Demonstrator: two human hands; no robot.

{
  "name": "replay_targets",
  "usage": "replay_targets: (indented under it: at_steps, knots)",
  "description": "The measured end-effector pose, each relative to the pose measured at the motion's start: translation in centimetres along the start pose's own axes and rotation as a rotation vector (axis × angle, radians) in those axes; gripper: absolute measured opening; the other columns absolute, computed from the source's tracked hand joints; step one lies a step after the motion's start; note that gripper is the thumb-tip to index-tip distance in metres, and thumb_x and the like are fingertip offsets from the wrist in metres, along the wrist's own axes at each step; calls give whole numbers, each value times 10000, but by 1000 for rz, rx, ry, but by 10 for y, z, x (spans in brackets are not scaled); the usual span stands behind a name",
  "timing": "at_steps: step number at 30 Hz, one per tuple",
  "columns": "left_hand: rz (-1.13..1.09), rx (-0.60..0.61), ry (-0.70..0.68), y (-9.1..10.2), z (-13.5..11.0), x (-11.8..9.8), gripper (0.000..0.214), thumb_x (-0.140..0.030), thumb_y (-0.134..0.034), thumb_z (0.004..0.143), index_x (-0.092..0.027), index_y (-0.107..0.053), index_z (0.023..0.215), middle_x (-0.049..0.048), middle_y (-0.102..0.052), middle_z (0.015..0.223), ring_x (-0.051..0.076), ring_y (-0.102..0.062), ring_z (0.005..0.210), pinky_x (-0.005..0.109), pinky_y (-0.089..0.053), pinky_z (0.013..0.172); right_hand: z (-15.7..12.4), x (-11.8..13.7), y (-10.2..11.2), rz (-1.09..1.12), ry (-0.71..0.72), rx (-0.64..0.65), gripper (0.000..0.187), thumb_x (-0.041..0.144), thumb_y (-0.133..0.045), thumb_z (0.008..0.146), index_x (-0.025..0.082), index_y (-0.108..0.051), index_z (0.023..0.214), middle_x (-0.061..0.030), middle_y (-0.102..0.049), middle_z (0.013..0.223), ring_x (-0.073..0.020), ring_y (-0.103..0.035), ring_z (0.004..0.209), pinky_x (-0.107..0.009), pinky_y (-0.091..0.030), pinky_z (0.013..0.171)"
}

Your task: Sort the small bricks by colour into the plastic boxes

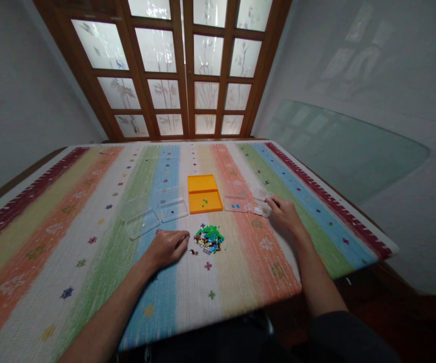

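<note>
A heap of small plastic building pieces (209,239), green, blue, white, dark and brown, lies on the striped tablecloth. Just left of it rests my left hand (168,247), its fingers curled together; anything inside them is hidden. Over the far-right clear box (260,209) is my right hand (284,214), thumb and fingers pinched at the box's right side. Whatever it pinches is too small to make out. In the middle stands an open orange box (205,210) with a few green pieces. Blue pieces sit in the clear box (227,207) to its right.
Two more clear boxes stand left of the orange one: a nearer box (128,229) and a second box (161,214) with a tiny dark piece. The tablecloth (100,252) covers the table. A glass-paned wooden door (187,101) stands beyond; walls rise on both sides.
</note>
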State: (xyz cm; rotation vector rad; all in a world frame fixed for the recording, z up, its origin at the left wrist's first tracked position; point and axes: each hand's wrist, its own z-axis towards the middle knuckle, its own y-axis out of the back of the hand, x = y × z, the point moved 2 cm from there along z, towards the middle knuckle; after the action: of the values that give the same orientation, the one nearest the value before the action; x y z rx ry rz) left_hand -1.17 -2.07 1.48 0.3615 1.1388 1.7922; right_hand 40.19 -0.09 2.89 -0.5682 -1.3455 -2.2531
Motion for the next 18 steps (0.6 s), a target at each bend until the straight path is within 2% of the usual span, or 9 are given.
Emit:
replay_targets:
  at_steps: [4,9,15,18]
  knots:
    - [-27,-1,14,1,1,-1,219,-161,-472,933,-165,-690,935,32,-751,739,135,-673,576,234,-469,550,-2,6,1,-1,31,-109,433,503,-456,922,192,-637,682,-33,-590,576,-177,-518,521,-299,-317,537]
    - [-83,-23,70,3,4,-6,221,-156,-481,911,-153,-686,992,62,-715,789,162,-671,687,255,-489,601,-9,28,-12,-28,140,-266,471,451,-448,957,230,-428,541,23,-408,471,-127,-391,439,-292,-282,509]
    - [-248,13,103,6,8,-14,179,-152,-496,869,-161,-673,900,60,-639,792,178,-613,739,299,-504,696,-20,61,-44,-6,428,-188,473,316,-458,966,229,-328,519,44,-351,439,-94,-332,402,-281,-249,482]
    - [-302,79,109,7,8,-16,194,-148,-537,788,-165,-662,936,58,-627,837,192,-598,785,321,-501,728,-22,68,-54,6,491,-146,472,296,-445,974,227,-341,518,42,-352,437,-95,-326,405,-283,-244,484]
